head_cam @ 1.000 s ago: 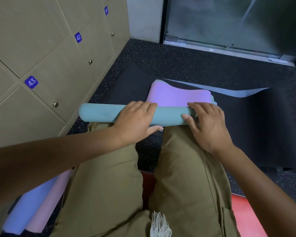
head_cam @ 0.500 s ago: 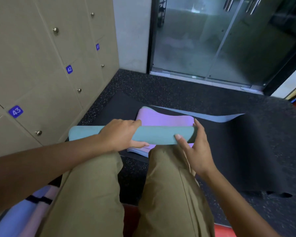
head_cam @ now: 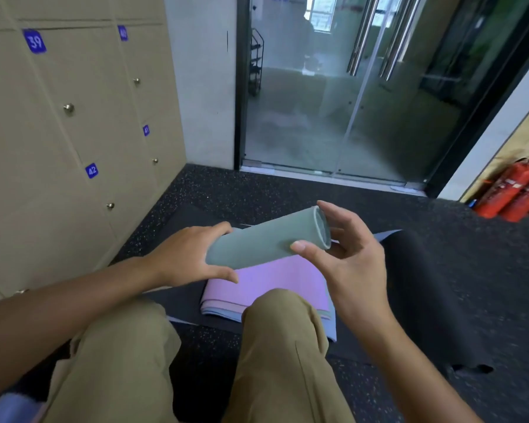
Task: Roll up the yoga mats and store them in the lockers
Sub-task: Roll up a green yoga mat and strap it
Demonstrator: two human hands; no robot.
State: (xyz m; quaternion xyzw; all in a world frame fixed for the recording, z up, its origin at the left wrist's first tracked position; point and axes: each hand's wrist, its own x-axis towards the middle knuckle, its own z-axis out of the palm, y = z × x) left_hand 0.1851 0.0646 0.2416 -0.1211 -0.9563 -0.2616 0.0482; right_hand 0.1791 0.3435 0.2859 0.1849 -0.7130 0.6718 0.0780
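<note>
A rolled teal yoga mat (head_cam: pixel 263 242) is lifted above my knees, tilted with its open end up to the right. My left hand (head_cam: pixel 187 257) grips its lower left end. My right hand (head_cam: pixel 345 254) holds the upper right end, thumb in front and fingers curled behind the rim. Below the roll lies a folded purple mat (head_cam: pixel 275 285) on top of light blue layers, resting on a spread black mat (head_cam: pixel 425 285). The beige lockers (head_cam: pixel 58 148) with blue number tags stand at the left, their doors closed.
My knees in khaki trousers (head_cam: pixel 272 361) fill the foreground. Glass sliding doors (head_cam: pixel 333 102) are straight ahead. Red fire extinguishers (head_cam: pixel 513 193) lie at the right wall. A blue rolled mat (head_cam: pixel 9 409) shows at the bottom left corner.
The teal roll has been lifted off my knees and tilted, right end up. My right hand has shifted to cup its end. The view has tipped upward.
</note>
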